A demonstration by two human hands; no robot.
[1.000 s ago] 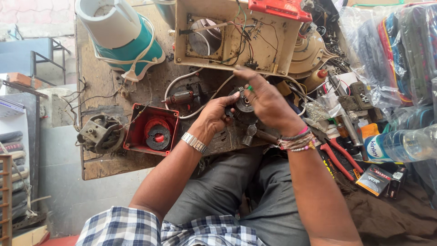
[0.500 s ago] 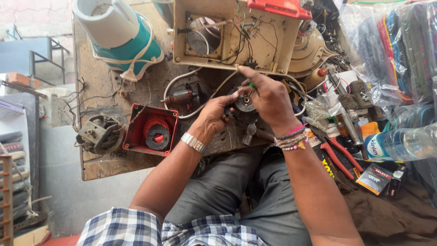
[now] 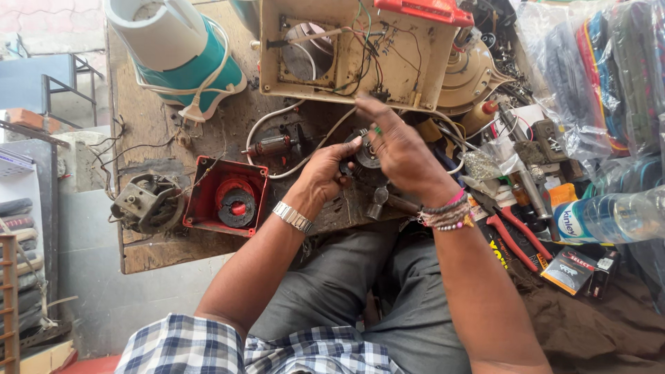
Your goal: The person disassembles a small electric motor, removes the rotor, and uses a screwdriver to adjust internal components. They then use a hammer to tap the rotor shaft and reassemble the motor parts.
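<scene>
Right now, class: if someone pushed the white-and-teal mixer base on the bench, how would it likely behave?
The white-and-teal mixer base would probably slide rather than tip, since its foot looks wide. It likely feels heavy for its size. Its white cord, looped around it, would probably drag along floppily.

Left wrist: silver metal link watch (image 3: 291, 217). Right wrist: stacked beaded and thread bracelets (image 3: 443, 211), pink and white. Blue-white checked shirt (image 3: 208, 346), sleeves short; grey trousers (image 3: 360, 277).

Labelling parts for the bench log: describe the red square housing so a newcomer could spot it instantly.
Start at the wooden workbench and go to its near-left corner, left of the left hand. The red housing lies flat there, open side up, beside a grey motor. It alone is a red square box with a black round part and a red centre inside.
</scene>
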